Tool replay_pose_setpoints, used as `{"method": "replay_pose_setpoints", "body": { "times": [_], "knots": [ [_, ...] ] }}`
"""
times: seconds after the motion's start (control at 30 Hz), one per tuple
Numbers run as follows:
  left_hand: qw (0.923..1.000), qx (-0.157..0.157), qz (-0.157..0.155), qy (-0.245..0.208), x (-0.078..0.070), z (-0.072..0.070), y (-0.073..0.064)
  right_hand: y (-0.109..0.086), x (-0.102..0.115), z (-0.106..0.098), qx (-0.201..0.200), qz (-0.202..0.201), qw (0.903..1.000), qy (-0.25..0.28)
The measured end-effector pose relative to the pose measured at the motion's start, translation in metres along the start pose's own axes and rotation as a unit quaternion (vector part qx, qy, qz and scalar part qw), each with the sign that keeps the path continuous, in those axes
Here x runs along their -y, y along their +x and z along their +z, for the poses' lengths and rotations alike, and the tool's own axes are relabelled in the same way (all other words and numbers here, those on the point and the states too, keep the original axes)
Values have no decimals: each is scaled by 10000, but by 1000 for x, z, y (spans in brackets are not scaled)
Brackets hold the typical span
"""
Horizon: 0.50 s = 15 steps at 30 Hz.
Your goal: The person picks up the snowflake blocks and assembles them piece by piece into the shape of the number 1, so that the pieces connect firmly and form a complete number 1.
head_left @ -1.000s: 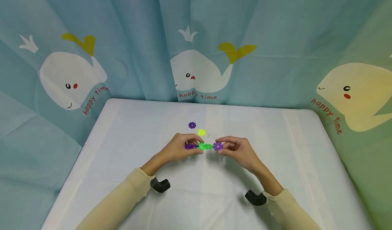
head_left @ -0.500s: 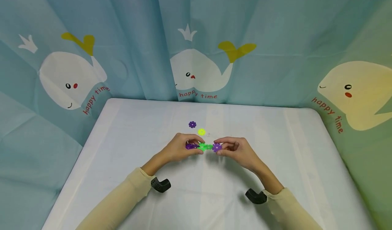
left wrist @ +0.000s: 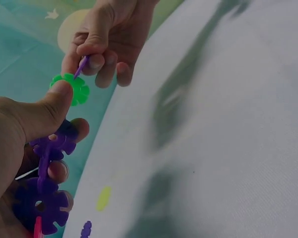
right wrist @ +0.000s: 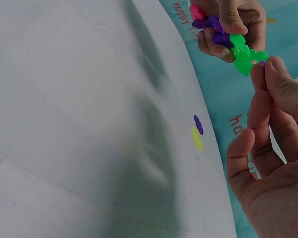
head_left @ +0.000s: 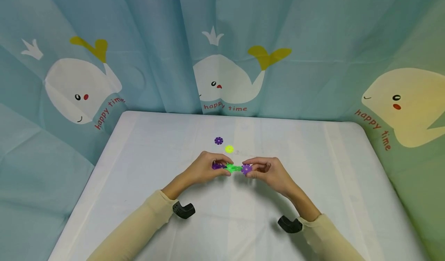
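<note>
My left hand (head_left: 201, 169) holds a chain of interlocking snowflake discs above the table. Purple discs (left wrist: 42, 203) lie within its curled fingers, a bit of a pink disc (right wrist: 195, 12) shows at the far end, and green discs (head_left: 231, 168) stick out toward the right. Between thumb and forefinger, my right hand (head_left: 272, 173) pinches a single purple snowflake disc (head_left: 246, 169). That disc stands edge-on against the rim of the end green disc (left wrist: 78, 92) in the left wrist view. In the right wrist view, fingertips mostly hide it.
On the white-covered table (head_left: 156, 137), a loose purple disc (head_left: 218, 140) and a yellow disc (head_left: 229, 149) lie flat just beyond the hands. A blue curtain (head_left: 146, 41) with whale prints hangs behind the table's back edge.
The two hands have drawn slightly closer together, the left shifting a little right and the right a little left and down. Both grips look the same, and the loose discs stay put.
</note>
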<state>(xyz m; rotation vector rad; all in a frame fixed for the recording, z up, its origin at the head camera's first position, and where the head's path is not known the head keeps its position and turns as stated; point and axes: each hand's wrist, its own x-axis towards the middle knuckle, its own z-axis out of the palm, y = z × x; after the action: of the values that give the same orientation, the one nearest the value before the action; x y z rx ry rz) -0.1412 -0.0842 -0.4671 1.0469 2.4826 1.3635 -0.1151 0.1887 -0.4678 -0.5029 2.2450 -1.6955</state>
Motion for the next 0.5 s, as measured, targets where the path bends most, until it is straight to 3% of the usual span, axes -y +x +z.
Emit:
{"method": "replay_pose_setpoints", "body": {
  "times": [0.5],
  "knots": [
    [9997,-6,230,70,3,4,0,-4,-2,3,-139,-117,9997,-184]
  ]
}}
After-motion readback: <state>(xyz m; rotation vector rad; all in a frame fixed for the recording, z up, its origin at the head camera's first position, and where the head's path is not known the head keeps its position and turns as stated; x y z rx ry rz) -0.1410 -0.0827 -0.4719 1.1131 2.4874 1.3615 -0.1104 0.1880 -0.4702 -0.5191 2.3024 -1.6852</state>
